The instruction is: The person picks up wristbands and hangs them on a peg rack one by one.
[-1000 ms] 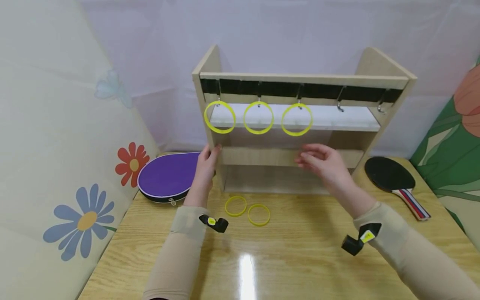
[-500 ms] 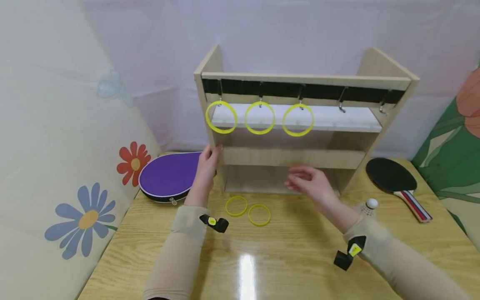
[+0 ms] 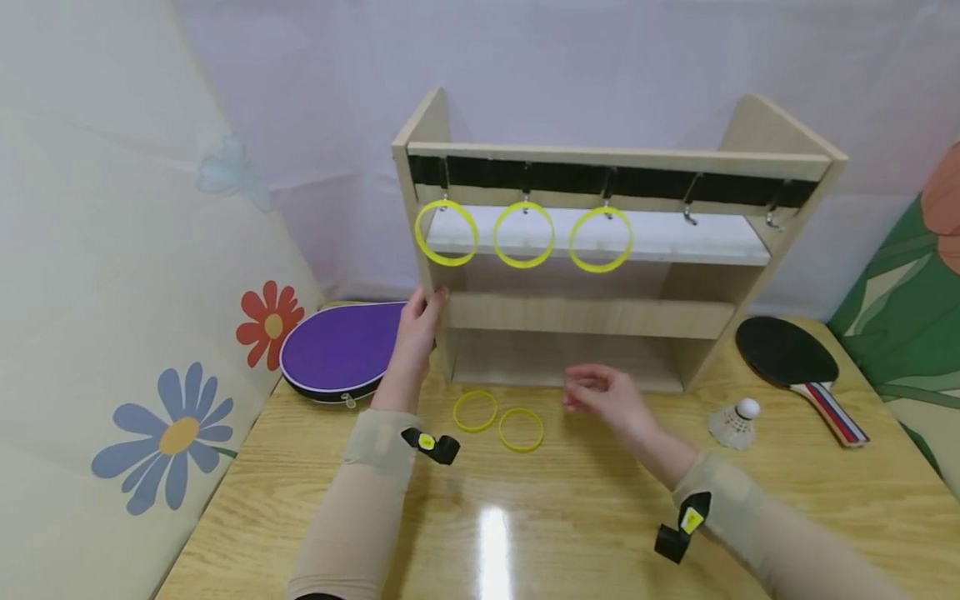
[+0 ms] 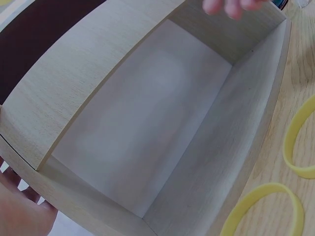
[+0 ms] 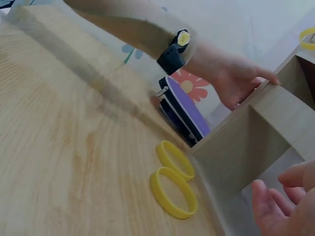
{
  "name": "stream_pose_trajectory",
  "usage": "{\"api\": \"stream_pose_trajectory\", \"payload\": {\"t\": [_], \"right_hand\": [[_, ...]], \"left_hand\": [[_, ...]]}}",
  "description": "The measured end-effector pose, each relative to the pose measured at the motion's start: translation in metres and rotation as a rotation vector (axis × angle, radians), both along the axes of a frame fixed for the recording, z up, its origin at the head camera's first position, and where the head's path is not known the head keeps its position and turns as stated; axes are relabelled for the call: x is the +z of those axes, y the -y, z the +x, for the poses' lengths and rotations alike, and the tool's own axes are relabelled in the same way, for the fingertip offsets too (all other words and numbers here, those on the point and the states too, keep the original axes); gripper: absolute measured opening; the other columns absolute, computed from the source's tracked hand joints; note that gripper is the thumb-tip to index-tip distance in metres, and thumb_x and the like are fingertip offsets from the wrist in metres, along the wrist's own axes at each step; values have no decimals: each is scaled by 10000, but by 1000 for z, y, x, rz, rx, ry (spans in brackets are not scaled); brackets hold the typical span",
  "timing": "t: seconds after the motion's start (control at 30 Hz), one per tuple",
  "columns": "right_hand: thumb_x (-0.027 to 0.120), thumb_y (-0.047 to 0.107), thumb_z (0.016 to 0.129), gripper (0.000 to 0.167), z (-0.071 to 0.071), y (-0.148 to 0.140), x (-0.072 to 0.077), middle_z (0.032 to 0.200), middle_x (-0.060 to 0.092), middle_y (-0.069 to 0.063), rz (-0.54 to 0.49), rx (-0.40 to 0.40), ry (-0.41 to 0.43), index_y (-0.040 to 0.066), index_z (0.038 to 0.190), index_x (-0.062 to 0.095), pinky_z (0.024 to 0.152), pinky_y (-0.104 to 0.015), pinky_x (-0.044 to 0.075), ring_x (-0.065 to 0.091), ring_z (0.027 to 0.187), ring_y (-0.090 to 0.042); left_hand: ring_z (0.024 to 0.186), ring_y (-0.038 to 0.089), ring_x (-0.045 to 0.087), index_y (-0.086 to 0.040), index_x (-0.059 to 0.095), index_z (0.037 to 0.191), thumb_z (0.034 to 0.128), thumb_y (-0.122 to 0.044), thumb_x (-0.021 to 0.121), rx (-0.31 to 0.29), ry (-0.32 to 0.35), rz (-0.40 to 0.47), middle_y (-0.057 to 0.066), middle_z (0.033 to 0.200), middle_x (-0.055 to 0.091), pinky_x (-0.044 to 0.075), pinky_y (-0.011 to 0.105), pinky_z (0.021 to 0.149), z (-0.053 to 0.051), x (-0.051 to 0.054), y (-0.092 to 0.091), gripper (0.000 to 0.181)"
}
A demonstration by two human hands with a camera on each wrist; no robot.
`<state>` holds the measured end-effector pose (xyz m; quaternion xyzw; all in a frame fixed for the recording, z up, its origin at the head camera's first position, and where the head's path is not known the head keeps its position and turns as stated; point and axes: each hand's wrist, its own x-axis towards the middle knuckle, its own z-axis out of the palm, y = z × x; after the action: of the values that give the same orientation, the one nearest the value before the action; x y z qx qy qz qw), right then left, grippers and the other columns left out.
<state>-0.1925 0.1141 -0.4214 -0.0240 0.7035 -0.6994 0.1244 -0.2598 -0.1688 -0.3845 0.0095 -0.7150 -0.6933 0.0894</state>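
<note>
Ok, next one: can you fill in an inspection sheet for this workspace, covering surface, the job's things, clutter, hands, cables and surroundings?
Surface: wood-grain table, with a streak of glare near the front.
Job's things: wooden shelf with five hooks; three yellow rings on the left three, none on the right two; two loose yellow rings on the table in front.
Clutter: purple case to the left; paddle and shuttlecock to the right.
Hands: left hand grips the shelf's left side; right hand is by its lower opening, fingers loosely bent, holding nothing.
Cables: nothing seen.
Surroundings: pale backdrop behind; flower prints at both sides.
</note>
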Motion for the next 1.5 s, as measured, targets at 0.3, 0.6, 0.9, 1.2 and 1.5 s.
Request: {"api": "stream_pose_trajectory", "payload": {"t": [0.3, 0.6, 0.9, 1.2, 1.5], "right_hand": [[555, -94, 930, 387, 5, 8, -25, 939, 671, -151, 10, 17, 37, -221, 1285, 469, 723, -256, 585, 666, 730, -90], [563, -96, 925, 363, 7, 15, -40, 893, 667, -147, 18, 33, 61, -217, 1260, 492, 705, -267, 587, 662, 715, -116], [575, -106, 908, 345, 10, 22, -55, 862, 686, -140, 42, 49, 92, -195, 1236, 513, 633, -248, 572, 653, 683, -122], [580, -115, 889, 345, 11, 28, -62, 856, 671, -142, 79, 25, 101, -187, 1223, 534, 623, -249, 576, 644, 645, -112], [589, -65, 905, 347, 8, 29, -61, 826, 655, -121, 138, 59, 95, -155, 1237, 545, 572, -262, 565, 634, 611, -110]], "left_hand": [[995, 144, 558, -114, 505, 1414, 1018, -264, 477, -12, -3, 15, 178, 1265, 584, 444, 321, 911, 0, 2, -1, 424], [1029, 163, 549, -135, 485, 1439, 1026, -276, 468, -31, 2, 17, 175, 1291, 571, 437, 325, 920, -1, 2, -1, 437], [1117, 211, 536, -163, 461, 1462, 1031, -294, 464, -49, -2, 16, 166, 1336, 554, 418, 393, 998, -3, -1, 0, 450], [1091, 205, 537, -156, 471, 1451, 1028, -285, 472, -42, 7, 29, 165, 1314, 561, 425, 373, 973, -1, -1, 0, 442], [1102, 206, 533, -161, 465, 1461, 1029, -283, 465, -37, 5, 20, 167, 1331, 557, 420, 377, 986, 1, 0, 1, 449]]}}
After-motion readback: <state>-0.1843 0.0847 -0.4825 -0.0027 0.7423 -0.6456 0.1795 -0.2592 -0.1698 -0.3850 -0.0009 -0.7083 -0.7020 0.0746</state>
